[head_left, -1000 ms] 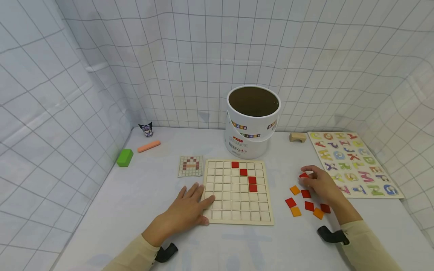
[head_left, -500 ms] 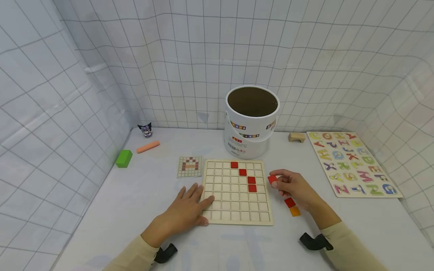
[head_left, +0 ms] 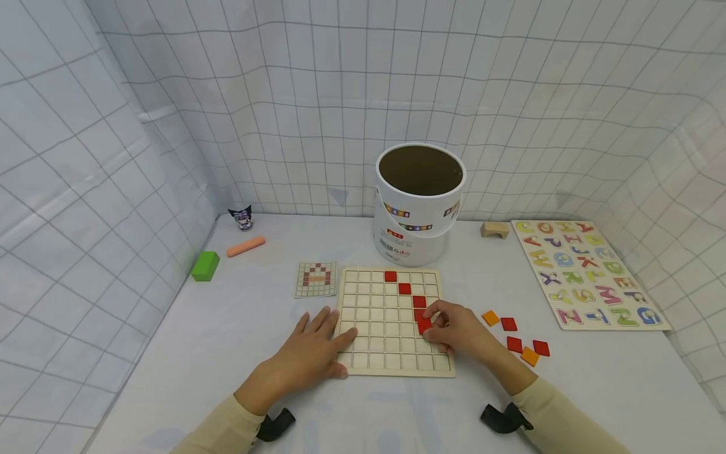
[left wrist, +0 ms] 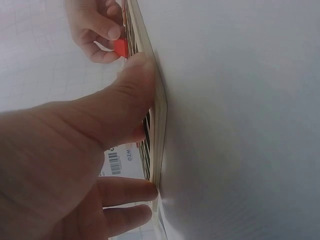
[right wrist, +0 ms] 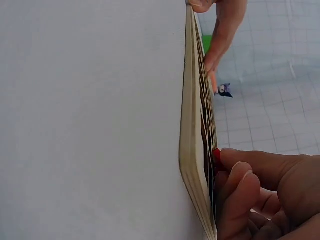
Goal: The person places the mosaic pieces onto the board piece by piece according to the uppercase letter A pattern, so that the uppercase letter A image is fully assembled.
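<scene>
A square wooden grid board (head_left: 377, 347) lies on the table. Four red tiles sit in its cells, running from the top middle down toward the right. My right hand (head_left: 462, 334) pinches another red tile (head_left: 423, 326) just under the lowest of them, at the board's right side; in the left wrist view that red tile (left wrist: 121, 48) tilts against the board. Spread over the board's lower left edge, my left hand (head_left: 309, 350) rests with its fingers extended. Beside the board's upper left corner lies a pattern card (head_left: 316, 279) with a printed red and orange figure.
Several loose red and orange tiles (head_left: 514, 344) lie right of the board. A white bucket (head_left: 416, 243) stands behind it. An alphabet board (head_left: 590, 277) and a wooden arch block (head_left: 495, 229) are at right. A green block (head_left: 205, 266), an orange stick (head_left: 246, 246) and a figurine (head_left: 242, 218) are at left.
My right hand has carried a red tile leftward from the loose tiles onto the board's right side. Two tiles near its wrist are now hidden by it. My left hand has stayed in place.
</scene>
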A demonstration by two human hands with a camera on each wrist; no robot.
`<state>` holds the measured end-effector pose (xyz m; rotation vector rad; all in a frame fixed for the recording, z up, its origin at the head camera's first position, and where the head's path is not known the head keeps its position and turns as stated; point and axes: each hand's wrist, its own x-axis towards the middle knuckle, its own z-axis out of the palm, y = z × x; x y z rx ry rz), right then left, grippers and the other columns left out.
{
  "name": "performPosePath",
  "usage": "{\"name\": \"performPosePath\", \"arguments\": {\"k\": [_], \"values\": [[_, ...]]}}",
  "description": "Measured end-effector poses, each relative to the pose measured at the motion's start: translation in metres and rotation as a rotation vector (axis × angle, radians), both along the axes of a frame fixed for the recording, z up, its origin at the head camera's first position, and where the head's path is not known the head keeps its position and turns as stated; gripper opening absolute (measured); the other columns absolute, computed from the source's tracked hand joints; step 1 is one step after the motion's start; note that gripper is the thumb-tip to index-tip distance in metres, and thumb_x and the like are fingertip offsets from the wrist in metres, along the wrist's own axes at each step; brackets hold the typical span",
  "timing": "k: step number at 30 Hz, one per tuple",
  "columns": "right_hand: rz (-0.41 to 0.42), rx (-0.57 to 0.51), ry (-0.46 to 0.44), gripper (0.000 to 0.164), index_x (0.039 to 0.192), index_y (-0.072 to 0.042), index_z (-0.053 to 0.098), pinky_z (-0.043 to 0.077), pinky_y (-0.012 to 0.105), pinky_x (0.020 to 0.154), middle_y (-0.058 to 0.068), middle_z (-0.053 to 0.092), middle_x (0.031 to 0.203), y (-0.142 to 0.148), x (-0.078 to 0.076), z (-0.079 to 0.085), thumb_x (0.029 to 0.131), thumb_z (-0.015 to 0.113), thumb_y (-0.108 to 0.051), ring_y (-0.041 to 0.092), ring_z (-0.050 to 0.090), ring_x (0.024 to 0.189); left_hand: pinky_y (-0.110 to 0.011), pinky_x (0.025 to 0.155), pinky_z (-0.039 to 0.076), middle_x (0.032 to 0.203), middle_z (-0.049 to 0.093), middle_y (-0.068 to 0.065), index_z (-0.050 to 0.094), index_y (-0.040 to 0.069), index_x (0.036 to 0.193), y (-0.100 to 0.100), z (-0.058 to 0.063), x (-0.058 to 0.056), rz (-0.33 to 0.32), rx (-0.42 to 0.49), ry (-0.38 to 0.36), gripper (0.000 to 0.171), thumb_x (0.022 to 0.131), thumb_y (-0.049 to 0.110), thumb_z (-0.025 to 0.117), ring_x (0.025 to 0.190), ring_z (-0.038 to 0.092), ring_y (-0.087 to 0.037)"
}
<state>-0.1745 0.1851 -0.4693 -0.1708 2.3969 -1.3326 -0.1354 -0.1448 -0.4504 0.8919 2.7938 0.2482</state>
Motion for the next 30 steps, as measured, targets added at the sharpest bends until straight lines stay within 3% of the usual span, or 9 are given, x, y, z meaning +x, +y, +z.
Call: {"name": "performPosePath", "arguments": {"k": [9, 15, 22, 30], "values": [[-0.009, 0.145, 0.045, 0.022, 0.107, -0.015, 0.063, 0.039, 0.026, 0.050, 0.003, 0.056, 0.068, -0.012, 0.006, 0.002, 0.090, 0.076, -0.014, 0.016, 0.052, 0.050, -0.071, 0.113, 0.025, 0.157, 0.039, -0.028, 0.052, 0.020, 0.150, -0.001, 0.001, 0.000, -0.003, 0.003, 0.005, 0.072, 0.088, 0.050, 0.071, 0.149, 0.028, -0.048], [-0.018, 0.143, 0.071, 0.025, 0.110, -0.016, 0.064, 0.040, 0.027, 0.050, 0.004, 0.057, 0.070, -0.003, 0.006, 0.006, 0.090, 0.077, -0.016, 0.016, 0.052, 0.051, -0.071, 0.113, 0.025, 0.156, 0.039, -0.028, 0.053, 0.020, 0.150, -0.001, -0.001, 0.000, -0.008, 0.007, 0.018, 0.072, 0.088, 0.051, 0.071, 0.149, 0.028, -0.047], [-0.098, 0.002, 0.113, 0.036, 0.125, -0.007, 0.059, 0.047, 0.028, 0.050, 0.011, 0.056, 0.093, 0.069, 0.011, 0.016, 0.095, 0.074, -0.021, 0.020, 0.055, 0.061, -0.072, 0.113, 0.025, 0.156, 0.039, -0.029, 0.053, 0.020, 0.150, -0.001, 0.000, 0.000, -0.008, 0.011, 0.019, 0.071, 0.088, 0.051, 0.071, 0.149, 0.028, -0.048], [-0.236, 0.078, 0.061, 0.053, 0.140, -0.004, 0.053, 0.054, 0.028, 0.063, 0.016, 0.054, 0.115, 0.145, 0.029, 0.020, 0.097, 0.071, -0.030, 0.022, 0.061, 0.075, -0.071, 0.114, 0.023, 0.158, 0.037, -0.028, 0.052, 0.021, 0.151, 0.001, 0.001, 0.000, 0.007, 0.000, -0.001, 0.072, 0.089, 0.051, 0.071, 0.151, 0.026, -0.047]]}}
